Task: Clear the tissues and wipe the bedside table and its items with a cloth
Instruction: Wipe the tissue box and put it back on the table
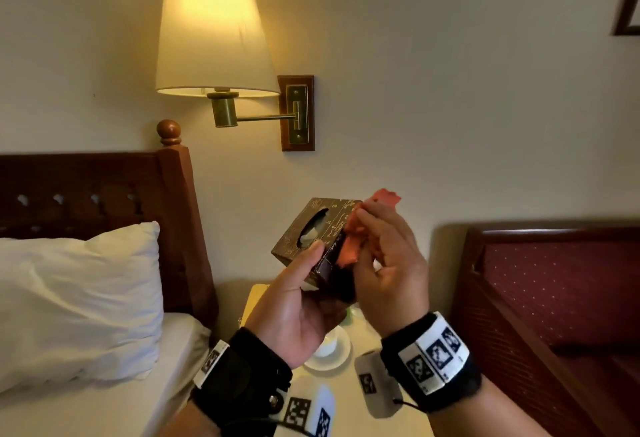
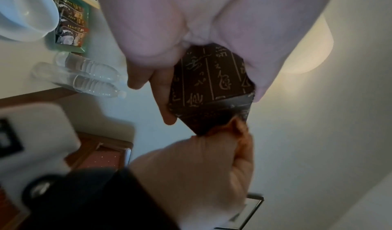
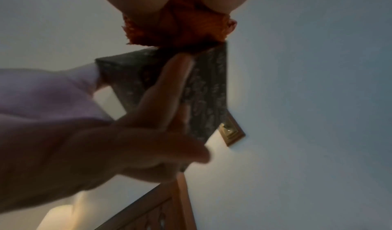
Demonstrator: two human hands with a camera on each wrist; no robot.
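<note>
A lamplit bedroom wall backs the pale bedside table (image 1: 256, 293). Above it, a dark brown tissue box with gold script (image 1: 313, 229) is held aloft and tilted, its opening turned up and left, no long axis being evident. It is clasped by the left hand (image 1: 294, 312), presumably so its sides can be reached. An orange cloth (image 1: 356, 232) is pinched in the right hand (image 1: 388, 263) and pressed against the box's right face. A white cup on a saucer (image 1: 329, 343) stands below.

The tissue box (image 1: 320, 229) is dark brown with gold script all over, held up tilted above the bedside table (image 1: 388, 412), a white tissue (image 1: 309, 236) poking from its oval slot. An orange cloth (image 1: 360, 229), all bunched up, is pressed against its right side.
</note>
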